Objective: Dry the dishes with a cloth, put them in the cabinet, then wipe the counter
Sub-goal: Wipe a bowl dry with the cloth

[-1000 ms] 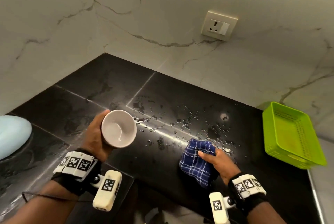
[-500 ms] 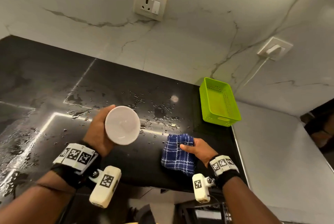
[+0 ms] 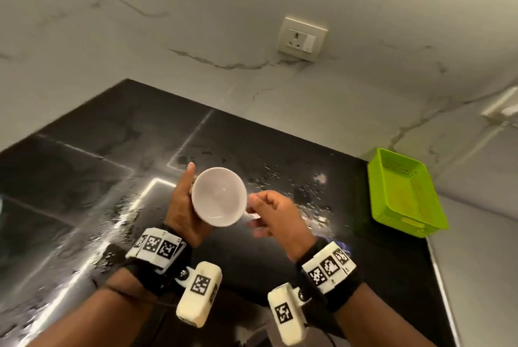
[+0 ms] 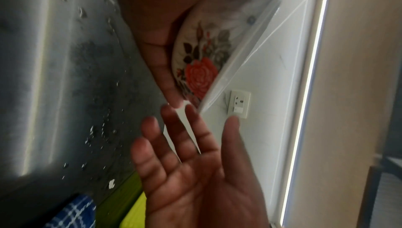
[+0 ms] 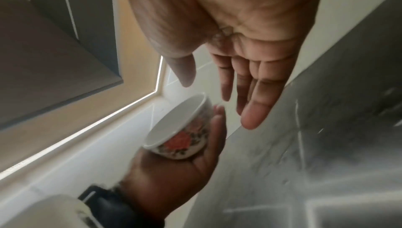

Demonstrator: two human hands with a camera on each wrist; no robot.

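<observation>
Here, at the centre of the head view, the left hand [image 3: 183, 208] cradles a white cup [image 3: 219, 196] above the black counter [image 3: 84, 167], fingers curled round its side, its mouth tipped up towards the camera. The right wrist view shows a red rose print on the cup's outer wall [image 5: 182, 141], low in the middle of that frame. The right hand [image 3: 276, 213] sits just to the right of the cup, held wide with straight fingers and gripping nothing; in the head view its fingertips lie close beside the cup's handle [image 3: 252, 213], though whether they touch it cannot be told. The blue checked cloth [image 4: 74, 212] lies on the counter, seen at the lower left of the left wrist view and mostly hidden behind the right wrist in the head view. Water drops speckle the counter near the centre. A lime green basket [image 3: 403, 195] stands at the right edge of the counter, and a wall socket [image 3: 302, 39] sits on the marble wall in the upper middle.
</observation>
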